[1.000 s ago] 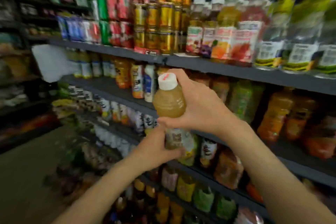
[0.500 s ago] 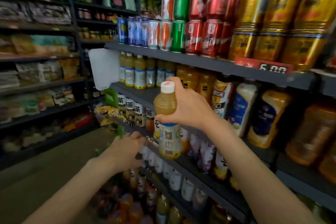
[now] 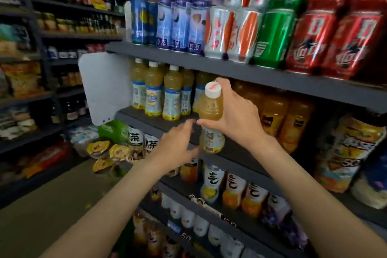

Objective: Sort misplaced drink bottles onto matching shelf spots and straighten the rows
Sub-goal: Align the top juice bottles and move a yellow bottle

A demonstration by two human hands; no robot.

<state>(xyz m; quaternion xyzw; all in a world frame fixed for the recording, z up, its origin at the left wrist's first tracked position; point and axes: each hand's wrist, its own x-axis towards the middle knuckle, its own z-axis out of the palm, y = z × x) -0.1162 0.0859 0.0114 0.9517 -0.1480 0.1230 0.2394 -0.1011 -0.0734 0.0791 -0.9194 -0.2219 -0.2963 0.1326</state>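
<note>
Right hand (image 3: 238, 115) wrapped around the juice bottle (image 3: 210, 119), fingers curled at its neck and shoulder; bottle upright, white cap up, held in the air in front of the middle shelf (image 3: 167, 123). Left hand (image 3: 178, 146) just beside the bottle's lower half, fingers loosely spread, gripping nothing; contact with the bottle cannot be told. Row of matching bottles (image 3: 163, 90) stands on the middle shelf to the left. Orange drink bottles (image 3: 280, 115) behind the right hand. Cans (image 3: 240, 31) on the shelf above. Tea bottles (image 3: 144, 142) below.
</note>
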